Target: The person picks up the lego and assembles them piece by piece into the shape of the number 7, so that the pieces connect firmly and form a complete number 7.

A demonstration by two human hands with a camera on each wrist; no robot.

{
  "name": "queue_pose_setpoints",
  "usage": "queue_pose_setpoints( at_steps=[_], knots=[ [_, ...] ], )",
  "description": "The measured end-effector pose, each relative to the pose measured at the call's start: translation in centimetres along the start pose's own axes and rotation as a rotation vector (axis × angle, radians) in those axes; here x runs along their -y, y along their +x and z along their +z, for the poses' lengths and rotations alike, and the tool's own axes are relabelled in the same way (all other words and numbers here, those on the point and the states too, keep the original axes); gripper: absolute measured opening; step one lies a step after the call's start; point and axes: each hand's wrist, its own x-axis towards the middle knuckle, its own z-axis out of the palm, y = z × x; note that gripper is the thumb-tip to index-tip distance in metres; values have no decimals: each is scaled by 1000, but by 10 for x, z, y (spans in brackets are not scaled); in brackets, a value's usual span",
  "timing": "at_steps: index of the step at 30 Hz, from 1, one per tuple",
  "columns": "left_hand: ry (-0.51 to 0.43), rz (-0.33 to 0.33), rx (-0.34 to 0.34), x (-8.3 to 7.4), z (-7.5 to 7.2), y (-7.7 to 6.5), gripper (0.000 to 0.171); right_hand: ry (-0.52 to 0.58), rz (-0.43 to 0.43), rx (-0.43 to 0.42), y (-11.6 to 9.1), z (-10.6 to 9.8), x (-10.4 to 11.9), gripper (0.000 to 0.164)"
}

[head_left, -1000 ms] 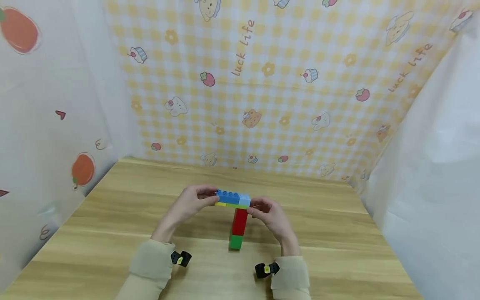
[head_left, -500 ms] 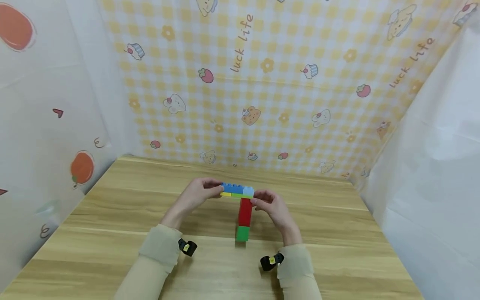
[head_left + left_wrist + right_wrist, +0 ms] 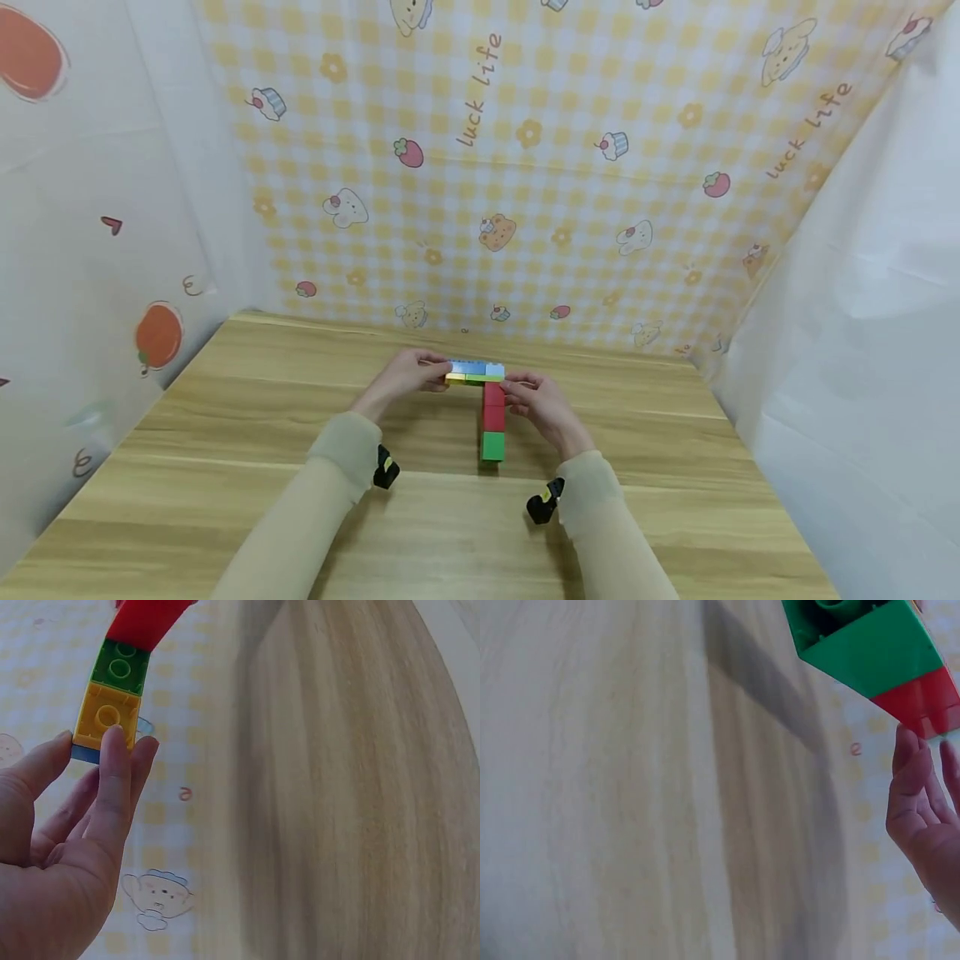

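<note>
Both hands hold one toy brick structure in the head view. Its crossbar has a blue brick [image 3: 468, 367] and a light blue brick [image 3: 494, 369] over a yellow brick [image 3: 455, 379] and a thin green one [image 3: 475, 379]. From the bar's right end a leg of red bricks [image 3: 494, 407] runs down to a green brick [image 3: 492, 447]. My left hand [image 3: 405, 377] pinches the bar's left end, thumb and fingers on the yellow and blue bricks [image 3: 109, 716]. At the upper right corner, my right hand [image 3: 547, 410] grips beside the top red brick. The green brick's hollow underside [image 3: 840, 609] shows.
Below lies a wood-grain table [image 3: 450, 533], with a checked patterned cloth [image 3: 525, 208] hanging behind it. White sheets [image 3: 862, 333] close off the sides. A small black camera [image 3: 386, 468] sits on the left wrist, another [image 3: 543, 502] on the right.
The brick structure has moved farther from the body, toward the back of the table, and slightly right. Both hands have travelled with it and keep their hold.
</note>
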Motion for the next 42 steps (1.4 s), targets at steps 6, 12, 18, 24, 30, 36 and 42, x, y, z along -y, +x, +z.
queue_pose_setpoints(
  at_steps=[6,12,18,24,30,36,42],
  knots=[
    [151,-31,-22,8,1,7,32,-33,39,-20,7,3,-6,18],
    [278,-36,-34,12,3,10,29,-94,91,-53,9,6,-3,20],
    [272,-36,-41,19,4,10,28,-142,105,-49,10,8,-3,20],
    [302,-44,-21,24,7,7,28,-180,114,-61,11,9,-7,19],
    [309,-59,-32,27,10,7,26,-198,108,-63,13,9,-9,22],
    [311,-82,-47,25,14,8,27,-215,87,-82,10,7,-6,28],
    [356,-66,-42,23,12,1,39,-306,42,-54,1,-3,3,33]
  ],
)
